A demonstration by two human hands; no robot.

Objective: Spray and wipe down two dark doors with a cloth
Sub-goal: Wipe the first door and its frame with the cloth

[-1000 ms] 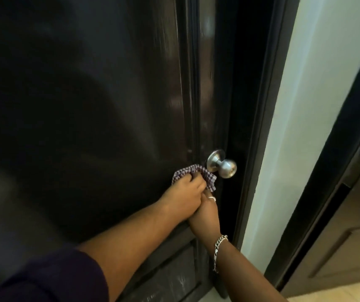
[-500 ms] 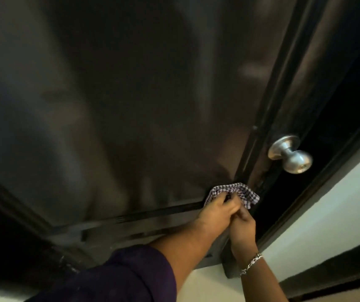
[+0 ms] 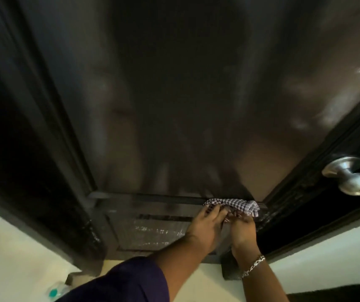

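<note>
A glossy dark door (image 3: 174,94) fills the view, seen from close up. A small checked cloth (image 3: 236,205) lies bunched against the ledge between the door's big upper panel and its lower panel. My left hand (image 3: 206,223) presses on the cloth's left part, fingers spread over it. My right hand (image 3: 241,228), with a chain bracelet at the wrist, holds the cloth's right part from below. A spray bottle (image 3: 57,290) with a teal part lies on the floor at the lower left, blurred.
A round metal doorknob (image 3: 352,178) sticks out at the right, above and to the right of my hands. The dark door frame (image 3: 33,171) runs down the left side. Pale floor (image 3: 11,258) shows below the door, and a pale wall (image 3: 327,253) at the lower right.
Both hands have moved the cloth down from just beside the doorknob to the ledge above the lower panel. The camera has tilted downward, and the floor and bottle have come into view.
</note>
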